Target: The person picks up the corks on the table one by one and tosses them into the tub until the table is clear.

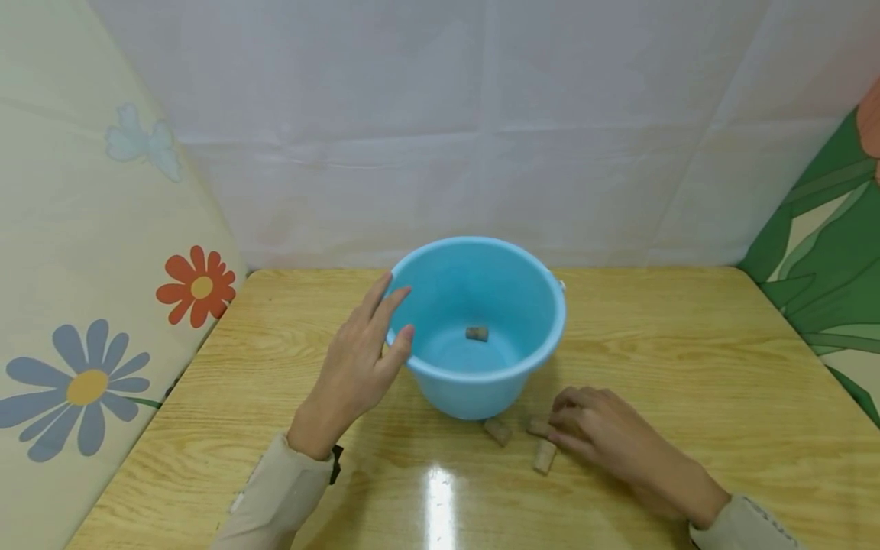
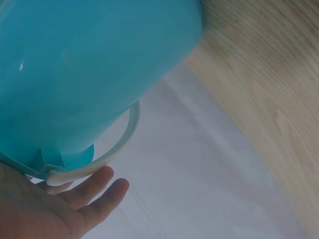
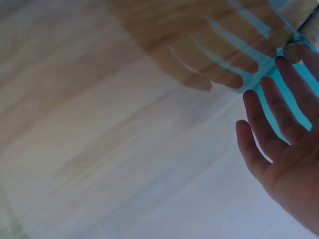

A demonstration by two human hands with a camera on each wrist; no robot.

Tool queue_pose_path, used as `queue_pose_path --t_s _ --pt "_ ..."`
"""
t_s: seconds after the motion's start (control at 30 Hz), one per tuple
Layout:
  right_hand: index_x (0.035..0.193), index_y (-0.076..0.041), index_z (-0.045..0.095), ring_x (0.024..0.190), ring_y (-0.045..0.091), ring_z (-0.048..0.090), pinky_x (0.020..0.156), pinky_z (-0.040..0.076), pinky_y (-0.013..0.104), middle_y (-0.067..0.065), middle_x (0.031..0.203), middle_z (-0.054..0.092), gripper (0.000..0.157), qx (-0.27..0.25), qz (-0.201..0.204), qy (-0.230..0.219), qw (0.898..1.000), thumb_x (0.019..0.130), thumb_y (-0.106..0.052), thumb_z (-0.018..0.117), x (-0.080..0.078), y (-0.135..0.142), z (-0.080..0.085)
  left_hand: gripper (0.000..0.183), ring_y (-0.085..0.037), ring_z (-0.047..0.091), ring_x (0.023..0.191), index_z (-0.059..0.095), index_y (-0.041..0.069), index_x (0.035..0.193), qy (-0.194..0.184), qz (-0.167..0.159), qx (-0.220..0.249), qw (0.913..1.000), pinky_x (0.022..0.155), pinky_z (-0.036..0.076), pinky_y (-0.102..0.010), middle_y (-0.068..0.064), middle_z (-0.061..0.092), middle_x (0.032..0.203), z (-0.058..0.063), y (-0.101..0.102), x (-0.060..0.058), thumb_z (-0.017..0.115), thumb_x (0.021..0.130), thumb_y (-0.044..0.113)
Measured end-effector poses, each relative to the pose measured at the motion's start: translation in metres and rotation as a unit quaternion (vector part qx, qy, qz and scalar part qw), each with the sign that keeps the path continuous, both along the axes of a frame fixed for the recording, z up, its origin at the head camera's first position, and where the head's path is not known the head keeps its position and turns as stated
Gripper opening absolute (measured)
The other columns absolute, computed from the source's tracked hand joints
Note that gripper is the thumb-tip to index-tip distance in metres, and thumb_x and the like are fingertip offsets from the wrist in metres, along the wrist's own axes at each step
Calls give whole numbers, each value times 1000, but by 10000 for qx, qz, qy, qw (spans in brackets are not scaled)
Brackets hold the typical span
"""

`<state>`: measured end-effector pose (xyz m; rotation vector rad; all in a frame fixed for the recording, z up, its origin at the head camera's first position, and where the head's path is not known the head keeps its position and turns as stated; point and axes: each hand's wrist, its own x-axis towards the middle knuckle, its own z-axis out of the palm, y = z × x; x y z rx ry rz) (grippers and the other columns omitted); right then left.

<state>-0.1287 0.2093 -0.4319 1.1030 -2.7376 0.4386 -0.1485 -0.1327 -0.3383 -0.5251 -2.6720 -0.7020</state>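
Note:
A light blue bucket (image 1: 474,393) stands upright on the wooden table, with one cork (image 1: 477,334) lying on its bottom. My left hand (image 1: 357,359) rests at the left of the rim, thumb and index fingertip reaching over it. In the left wrist view, other fingers (image 2: 99,199) extend loosely beside the pale handle (image 2: 127,134). To the right front of the bucket, my right hand (image 1: 608,431) pinches a cork (image 1: 538,427) between thumb and index finger, low at the tabletop. Its other fingers (image 3: 256,124) are nearly straight.
Another cork (image 1: 545,457) lies just below the right fingertips, and one more cork (image 1: 498,432) lies at the bucket's front base. A white sheet (image 1: 481,153) hangs behind the table (image 1: 687,367). Flower-patterned cloth (image 1: 76,229) borders the left side.

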Motion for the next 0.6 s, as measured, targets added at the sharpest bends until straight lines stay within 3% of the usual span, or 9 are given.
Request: queue_pose_path --t_s 0.4,0.6 --pt "90 -24 77 89 13 65 77 55 42 -4 100 70 7 -169 -165 172 9996 84 -28 78 1 3 2 52 -36 39 143 41 17 152 -8 4 20 10000 102 43 -61 -10 24 164 -2 -1 0 41 103 36" --pt "88 -23 77 88 14 65 77 56 40 -2 101 70 11 -239 -198 481 9984 80 -29 81 0 5 4 52 -36 39 143 41 17 152 -18 8 2 10000 102 43 -62 -10 24 164 -1 0 0 40 103 36"
